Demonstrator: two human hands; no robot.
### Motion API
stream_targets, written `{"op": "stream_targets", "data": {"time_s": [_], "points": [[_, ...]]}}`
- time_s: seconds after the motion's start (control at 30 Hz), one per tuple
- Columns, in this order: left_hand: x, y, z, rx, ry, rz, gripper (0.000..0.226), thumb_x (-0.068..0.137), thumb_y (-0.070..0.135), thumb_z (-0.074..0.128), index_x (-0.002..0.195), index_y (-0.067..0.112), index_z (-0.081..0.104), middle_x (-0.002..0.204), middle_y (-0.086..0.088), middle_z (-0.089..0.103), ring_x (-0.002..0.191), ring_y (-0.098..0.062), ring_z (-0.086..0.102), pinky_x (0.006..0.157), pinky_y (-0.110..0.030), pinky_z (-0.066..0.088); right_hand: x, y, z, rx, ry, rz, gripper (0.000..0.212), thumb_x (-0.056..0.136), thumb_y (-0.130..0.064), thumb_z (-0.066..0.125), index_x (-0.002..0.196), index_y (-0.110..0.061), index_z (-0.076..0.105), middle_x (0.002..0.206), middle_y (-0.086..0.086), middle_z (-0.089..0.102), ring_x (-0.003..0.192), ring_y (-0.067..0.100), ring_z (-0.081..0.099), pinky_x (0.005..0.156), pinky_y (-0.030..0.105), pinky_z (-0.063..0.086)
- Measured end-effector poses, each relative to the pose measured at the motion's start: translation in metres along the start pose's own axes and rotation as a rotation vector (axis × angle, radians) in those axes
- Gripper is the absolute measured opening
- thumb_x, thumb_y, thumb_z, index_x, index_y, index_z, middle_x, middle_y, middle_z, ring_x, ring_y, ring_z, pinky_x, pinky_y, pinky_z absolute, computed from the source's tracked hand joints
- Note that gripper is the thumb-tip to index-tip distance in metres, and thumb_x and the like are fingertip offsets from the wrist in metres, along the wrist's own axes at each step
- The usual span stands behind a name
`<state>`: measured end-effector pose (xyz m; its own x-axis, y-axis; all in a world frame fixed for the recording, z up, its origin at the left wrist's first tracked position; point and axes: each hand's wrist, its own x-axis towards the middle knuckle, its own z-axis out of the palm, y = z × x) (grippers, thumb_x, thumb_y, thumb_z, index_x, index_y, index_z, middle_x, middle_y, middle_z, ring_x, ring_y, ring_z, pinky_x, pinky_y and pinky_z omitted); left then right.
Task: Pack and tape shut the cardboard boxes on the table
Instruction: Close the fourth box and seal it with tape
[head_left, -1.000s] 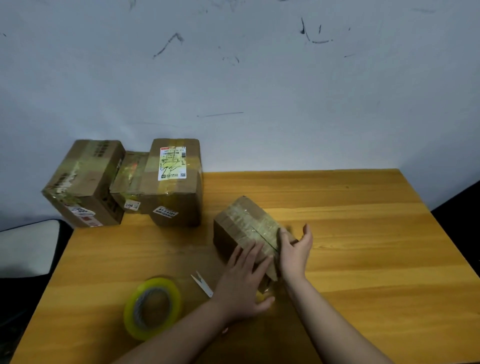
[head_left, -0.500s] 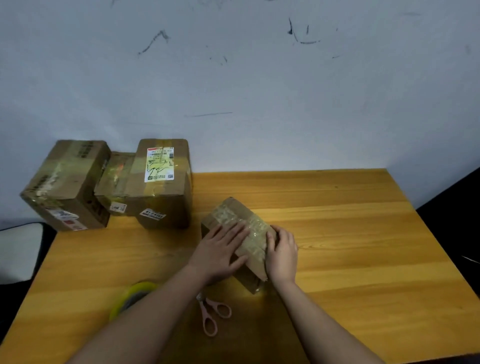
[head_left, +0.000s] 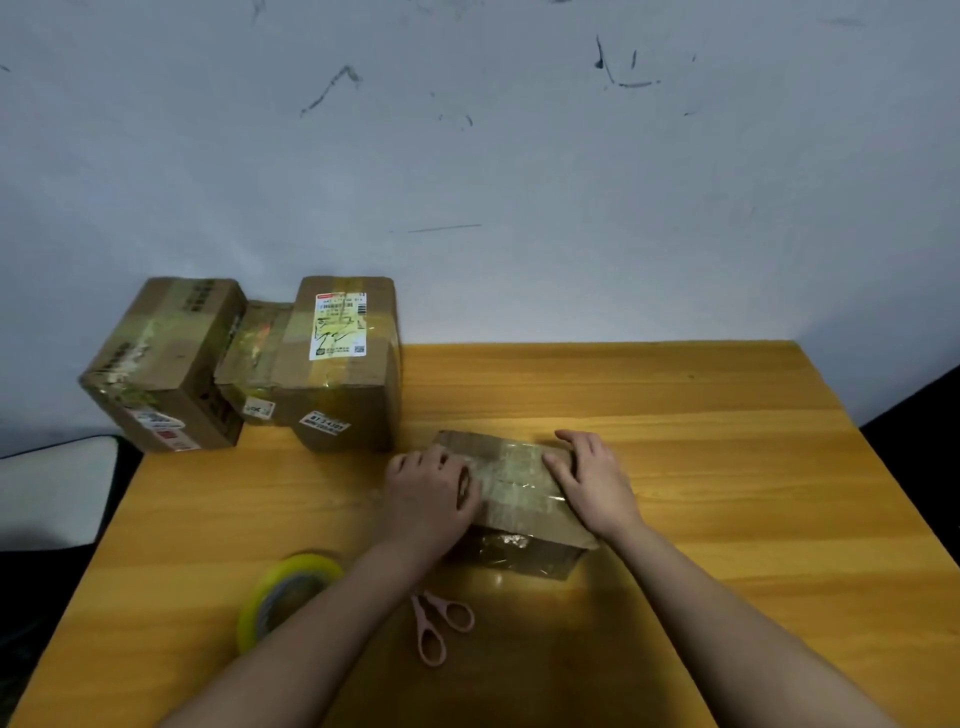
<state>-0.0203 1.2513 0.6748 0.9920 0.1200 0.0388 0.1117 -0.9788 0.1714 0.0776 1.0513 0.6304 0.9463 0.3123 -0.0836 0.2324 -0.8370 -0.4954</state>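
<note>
Cardboard box, small, brown and wrapped in shiny clear tape (head_left: 519, 488), sits near the middle of the orange wooden desk (head_left: 727, 467), and I have one hand at each end of it. My left hand (head_left: 428, 486) lies over the left end with the fingers curled down onto the top and side, so I would call that a grip. My right hand (head_left: 592, 475) rests flat on the right end, fingers straight, pressing the tape down and not closing round anything.

As far as I can judge, this box is nearly finished: tape already covers the top seam and runs down the front face, and I seem to be smoothing it on. Three larger taped cardboard boxes (head_left: 332, 358) with shipping labels stand pushed together at the back left corner against the grey wall (they look sealed, though I cannot see every side). I see no open box waiting, so little may be left.

A yellow roll of tape (head_left: 285, 592) stands just beside my left forearm, and pink-handled scissors (head_left: 436, 623) lie near the front of the box, between my arms. The right half of the desk gives room to slide the box, while the left edge is close behind the roll
</note>
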Motion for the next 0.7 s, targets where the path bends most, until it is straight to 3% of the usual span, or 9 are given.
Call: {"op": "stream_targets", "data": {"time_s": [0.13, 0.2, 0.33, 0.5, 0.57, 0.7], "points": [[0.042, 0.007, 0.007, 0.005, 0.008, -0.003, 0.038, 0.096, 0.039, 0.038, 0.130, 0.022, 0.047, 0.131, -0.002, 0.047, 0.121, -0.020, 0.044, 0.102, -0.035, 0.032, 0.013, -0.043, 0.002, -0.300, 0.138, -0.146, 0.036, 0.100, -0.042, 0.040, 0.122, -0.021, 0.058, 0.125, 0.001, 0.057, 0.121, 0.022, 0.047, 0.101, 0.037, 0.030], [0.065, 0.017, 0.017, 0.025, -0.035, -0.009, 0.036, 0.098, 0.033, 0.034, 0.130, 0.020, 0.047, 0.133, -0.004, 0.047, 0.123, -0.022, 0.044, 0.103, -0.037, 0.034, 0.023, -0.064, 0.007, -0.338, 0.106, -0.157, 0.032, 0.102, -0.032, 0.035, 0.116, -0.017, 0.060, 0.120, 0.004, 0.061, 0.115, 0.026, 0.051, 0.097, 0.038, 0.032], [0.081, 0.032, 0.040, 0.094, -0.148, -0.117, 0.036, 0.101, 0.033, 0.025, 0.116, 0.019, 0.055, 0.124, -0.005, 0.058, 0.113, -0.024, 0.051, 0.094, -0.038, 0.035, 0.030, -0.074, 0.021, -0.323, 0.062, 0.004, 0.028, 0.103, -0.024, 0.030, 0.113, -0.013, 0.054, 0.114, 0.007, 0.065, 0.108, 0.029, 0.057, 0.086, 0.038, 0.036], [0.071, 0.019, 0.049, 0.111, -0.061, -0.069, 0.040, 0.100, 0.041, 0.024, 0.106, 0.024, 0.060, 0.114, 0.000, 0.062, 0.104, -0.020, 0.052, 0.087, -0.036, 0.036, 0.025, -0.064, 0.030, -0.389, 0.077, -0.069, 0.029, 0.103, -0.030, 0.030, 0.108, -0.017, 0.055, 0.108, 0.005, 0.066, 0.101, 0.028, 0.059, 0.082, 0.039, 0.037], [0.075, 0.014, 0.050, 0.107, -0.071, -0.041, 0.041, 0.099, 0.043, 0.026, 0.109, 0.023, 0.060, 0.116, -0.001, 0.061, 0.107, -0.020, 0.051, 0.084, -0.033, 0.037, 0.029, -0.054, 0.028, -0.381, 0.045, -0.067, 0.039, 0.101, -0.042, 0.025, 0.106, -0.019, 0.057, 0.107, 0.005, 0.067, 0.101, 0.028, 0.059, 0.084, 0.040, 0.039], [0.079, 0.006, 0.046, 0.091, -0.105, -0.032, 0.051, 0.096, 0.057, 0.026, 0.114, 0.021, 0.056, 0.120, -0.005, 0.059, 0.110, -0.022, 0.052, 0.082, -0.033, 0.041, 0.027, -0.035, 0.017, -0.408, 0.050, -0.010, 0.081, 0.082, -0.067, 0.002, 0.108, -0.018, 0.061, 0.107, 0.006, 0.067, 0.102, 0.029, 0.059, 0.083, 0.039, 0.040]]}}
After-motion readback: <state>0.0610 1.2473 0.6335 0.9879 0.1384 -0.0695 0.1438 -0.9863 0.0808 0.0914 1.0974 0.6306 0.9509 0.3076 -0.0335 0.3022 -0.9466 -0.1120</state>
